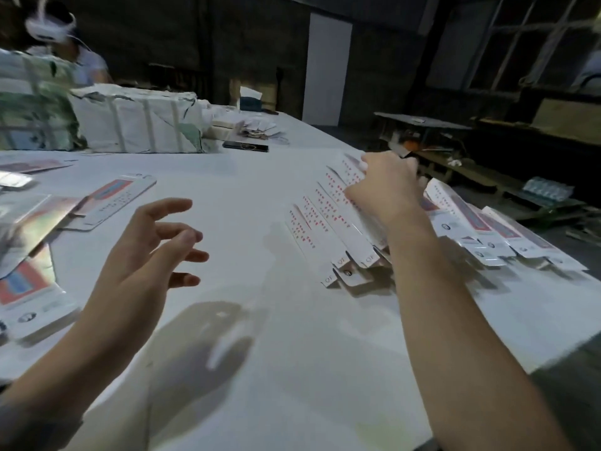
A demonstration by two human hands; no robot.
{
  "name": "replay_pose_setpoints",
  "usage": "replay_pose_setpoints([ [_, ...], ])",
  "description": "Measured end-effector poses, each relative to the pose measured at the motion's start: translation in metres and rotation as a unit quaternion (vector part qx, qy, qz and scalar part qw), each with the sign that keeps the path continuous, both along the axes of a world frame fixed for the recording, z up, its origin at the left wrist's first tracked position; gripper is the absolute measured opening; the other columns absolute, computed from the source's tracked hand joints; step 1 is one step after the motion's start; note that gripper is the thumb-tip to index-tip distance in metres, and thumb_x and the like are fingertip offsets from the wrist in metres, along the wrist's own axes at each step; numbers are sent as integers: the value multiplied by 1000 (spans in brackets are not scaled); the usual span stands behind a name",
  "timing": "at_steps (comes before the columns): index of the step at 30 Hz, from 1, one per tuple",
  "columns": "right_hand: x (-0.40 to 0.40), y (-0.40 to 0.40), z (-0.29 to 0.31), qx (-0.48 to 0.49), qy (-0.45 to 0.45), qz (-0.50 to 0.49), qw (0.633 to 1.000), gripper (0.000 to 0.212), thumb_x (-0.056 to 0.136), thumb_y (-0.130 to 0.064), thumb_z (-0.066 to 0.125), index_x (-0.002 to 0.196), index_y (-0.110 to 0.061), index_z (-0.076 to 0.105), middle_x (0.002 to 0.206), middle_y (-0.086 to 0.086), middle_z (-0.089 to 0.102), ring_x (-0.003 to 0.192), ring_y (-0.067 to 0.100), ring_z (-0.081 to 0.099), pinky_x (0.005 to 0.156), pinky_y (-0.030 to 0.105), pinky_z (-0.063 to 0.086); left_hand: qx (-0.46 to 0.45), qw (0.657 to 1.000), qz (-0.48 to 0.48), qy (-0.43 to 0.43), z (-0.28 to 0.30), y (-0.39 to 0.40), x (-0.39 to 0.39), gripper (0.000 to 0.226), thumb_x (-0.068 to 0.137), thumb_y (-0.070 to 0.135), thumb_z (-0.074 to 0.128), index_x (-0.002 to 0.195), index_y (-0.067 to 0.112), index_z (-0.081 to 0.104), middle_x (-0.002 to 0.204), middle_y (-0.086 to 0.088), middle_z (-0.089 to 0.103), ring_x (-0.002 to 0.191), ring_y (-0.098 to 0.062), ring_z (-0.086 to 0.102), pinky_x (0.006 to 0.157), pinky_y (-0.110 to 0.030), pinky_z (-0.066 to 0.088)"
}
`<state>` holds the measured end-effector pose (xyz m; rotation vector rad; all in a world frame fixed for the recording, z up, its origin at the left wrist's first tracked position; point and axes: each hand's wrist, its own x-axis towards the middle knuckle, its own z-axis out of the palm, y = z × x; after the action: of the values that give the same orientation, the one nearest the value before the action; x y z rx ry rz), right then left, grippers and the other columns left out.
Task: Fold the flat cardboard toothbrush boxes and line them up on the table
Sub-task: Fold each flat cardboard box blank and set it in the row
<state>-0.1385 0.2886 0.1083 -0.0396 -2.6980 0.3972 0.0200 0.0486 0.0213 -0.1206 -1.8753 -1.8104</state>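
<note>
The white worktop (247, 196) is brightly lit from above, while the room behind it is dim and murky. Soft grey shadows of the forearms fall on the worktop below the hands. The left edge is smeared with motion blur, and straight lines bend toward the corners from the wide lens.

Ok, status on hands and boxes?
Left hand open, hovering. Right hand on the row of folded boxes; grip unclear. Flat boxes wait left. Nothing blocking.
</note>
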Motion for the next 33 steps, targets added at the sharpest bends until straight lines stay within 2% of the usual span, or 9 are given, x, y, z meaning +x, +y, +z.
replay_pose_setpoints([
  [3,4,-12,-1,-55,130,90,986,41,90,-22,67,130,-26,62,128,1,60,117,24,49,97,41,45,-8,1000,10,-10,0,-2,-1,33,71,52,59,102,45,68,94,4,69,87,-16,71,71,-43,52],
  [5,16,-29,-2,-248,97,203,942,25,90,-22,68,115,-25,70,114,-6,69,103,11,59,89,33,51,-35,999,29,-24,0,-6,-2,30,71,49,59,99,43,69,91,6,68,86,-14,70,72,-42,52],
  [9,56,-73,-12,-611,-144,373,683,15,96,-21,59,94,-15,73,82,-3,70,76,11,65,67,25,48,-199,970,122,-62,1,-26,-6,16,86,33,61,98,43,65,87,13,66,90,-10,65,76,-38,50],
  [12,81,-100,-30,-665,-272,412,561,25,99,-22,51,88,-14,72,75,2,65,68,14,62,62,25,45,-391,878,246,-126,4,-55,-9,33,89,27,62,122,33,57,115,-2,64,114,-31,56,89,-44,44],
  [15,100,-118,-50,-592,-332,475,561,34,100,-23,47,82,-19,75,75,2,65,68,15,61,62,27,44,-493,730,358,-309,8,-99,1,67,89,51,56,146,37,24,158,-14,24,147,-43,9,111,-70,11],
  [17,108,-125,-60,-541,-353,515,563,33,95,-28,49,80,-21,77,77,2,66,71,16,61,62,27,46,-456,699,396,-382,12,-128,14,67,92,62,44,148,41,13,165,-10,4,148,-47,-13,106,-79,-5],
  [23,126,-167,-51,-497,-398,541,551,32,94,-36,51,82,-21,77,78,3,66,71,16,61,62,28,46,-456,618,378,-517,11,-139,29,48,101,38,34,148,34,24,158,-24,21,139,-60,14,104,-79,15],
  [29,135,-221,-41,-519,-409,533,528,34,100,-31,48,81,-20,74,74,2,63,66,14,58,61,27,44,-465,696,425,-345,19,-136,28,41,99,17,48,138,26,42,131,-12,47,121,-37,44,80,-44,39],
  [33,134,-230,-53,-518,-411,515,546,35,98,-29,50,76,-22,77,73,1,62,65,14,57,61,27,42,-507,655,423,-366,23,-131,28,36,92,13,50,125,27,52,126,-8,54,125,-38,43,103,-56,31],
])
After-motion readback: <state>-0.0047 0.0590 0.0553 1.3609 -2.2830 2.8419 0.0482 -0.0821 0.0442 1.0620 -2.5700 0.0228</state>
